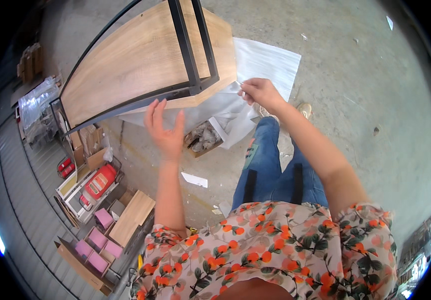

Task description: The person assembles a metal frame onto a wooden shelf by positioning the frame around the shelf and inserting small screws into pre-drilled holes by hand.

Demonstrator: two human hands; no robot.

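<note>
A light wood panel (130,60) with black metal frame bars (188,50) on it lies ahead of me, its near corner angled toward my hands. My left hand (164,129) is just off the panel's near edge, with fingers spread and nothing in them. At the panel's right corner, my right hand (261,95) is closed in a pinch. Whatever its fingertips hold, if anything, is too small to make out. A small open cardboard box (195,151) with plastic-wrapped parts stands on the floor between my hands, below the panel.
White foam sheeting (270,60) spreads under and beside the panel. A white paper piece (194,180) lies on the concrete floor. Leftward are a red fire extinguisher (100,181), pink blocks (98,239), a wood board (131,217) and plastic-wrapped goods (38,110) along a corrugated wall.
</note>
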